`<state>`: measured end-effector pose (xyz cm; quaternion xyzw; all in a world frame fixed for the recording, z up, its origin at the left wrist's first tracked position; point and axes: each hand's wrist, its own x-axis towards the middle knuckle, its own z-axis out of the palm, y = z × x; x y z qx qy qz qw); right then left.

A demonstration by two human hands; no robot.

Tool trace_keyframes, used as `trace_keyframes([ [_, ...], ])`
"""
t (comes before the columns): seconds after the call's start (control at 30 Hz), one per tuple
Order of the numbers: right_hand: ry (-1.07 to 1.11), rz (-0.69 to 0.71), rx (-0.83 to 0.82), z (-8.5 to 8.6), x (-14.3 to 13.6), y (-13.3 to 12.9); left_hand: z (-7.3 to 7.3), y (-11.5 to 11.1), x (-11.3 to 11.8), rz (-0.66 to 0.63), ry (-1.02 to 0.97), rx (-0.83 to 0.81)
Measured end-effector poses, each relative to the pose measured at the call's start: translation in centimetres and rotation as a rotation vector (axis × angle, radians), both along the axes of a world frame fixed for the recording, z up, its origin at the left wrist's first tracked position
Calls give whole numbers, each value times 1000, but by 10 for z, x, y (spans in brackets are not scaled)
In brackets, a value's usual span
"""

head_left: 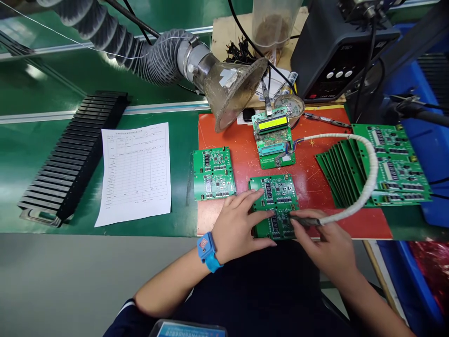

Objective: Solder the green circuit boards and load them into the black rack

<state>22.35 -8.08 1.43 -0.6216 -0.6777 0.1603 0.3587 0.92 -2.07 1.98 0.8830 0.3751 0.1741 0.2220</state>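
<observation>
A green circuit board [280, 187] with two digit displays lies at the front edge of the red mat. My left hand [236, 224], a blue band on its wrist, rests over the board's left side with fingers spread. In my right hand [326, 243] is a dark probe [306, 221], its tip down at the lower right of that board. From the probe a white-wrapped cable [374, 173] loops back to a programmer board [273, 140] with a lit yellow screen. Another green board [213, 175] lies to the left.
Fanned green boards [393, 164] lie on the right. A printed form [136, 175] and a black slotted rack [75, 159] are at left. A fume hood [235, 89] hangs above the mat [242, 159]; a black soldering station [340, 61] stands behind, near a blue bin [417, 89].
</observation>
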Motion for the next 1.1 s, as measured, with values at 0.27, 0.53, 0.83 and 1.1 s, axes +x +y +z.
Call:
trace_keyframes([
  [0.27,12,25,-19,1,1,-1,6,5,-2,-65,41,9],
  [0.53,48,1,17,-2,0,-4,3,16,4,31,35,93],
  [0.83,68,-7,-35,-1,1,-7,-11,34,14,161,67,237],
  [1.1,40,10,5,-3,1,-5,4,47,7,231,244,150],
])
